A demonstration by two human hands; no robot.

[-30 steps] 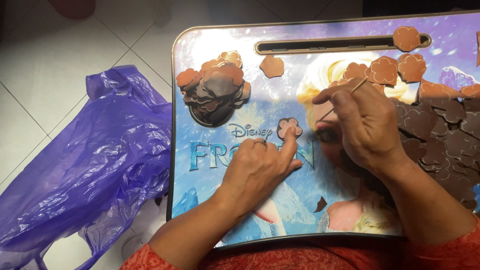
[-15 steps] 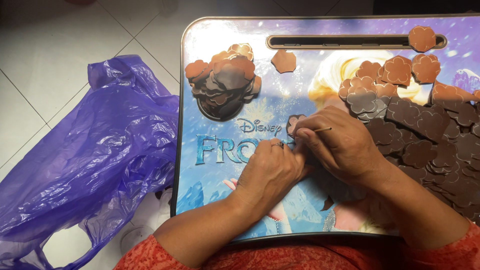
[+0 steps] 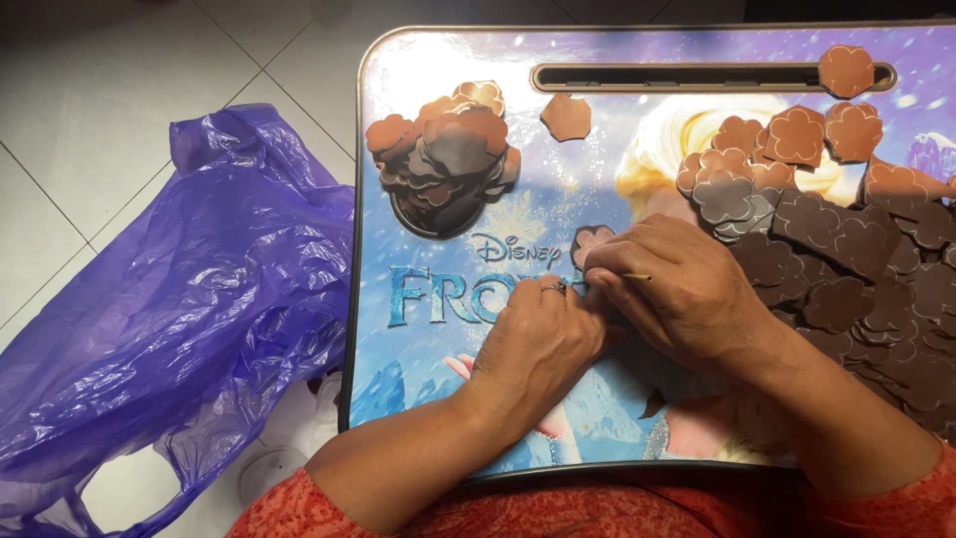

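Together, the left hand (image 3: pixel 538 349) is pinning a brown flower-shaped piece (image 3: pixel 591 242) flat on the printed lap tray (image 3: pixel 448 299) while the right hand (image 3: pixel 677 289) is pinching a thin stick (image 3: pixel 629 276) over it. Finished-looking pieces are sitting stacked in a pile (image 3: pixel 443 164) far left, with the loose heap (image 3: pixel 856 269) just right, within easy reach.

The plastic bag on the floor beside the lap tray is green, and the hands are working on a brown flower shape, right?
Not quite. The head view shows the bag is purple, not green. The rest holds: it lies on the floor beside the tray, and both the left hand and right hand work on a brown flower shape.
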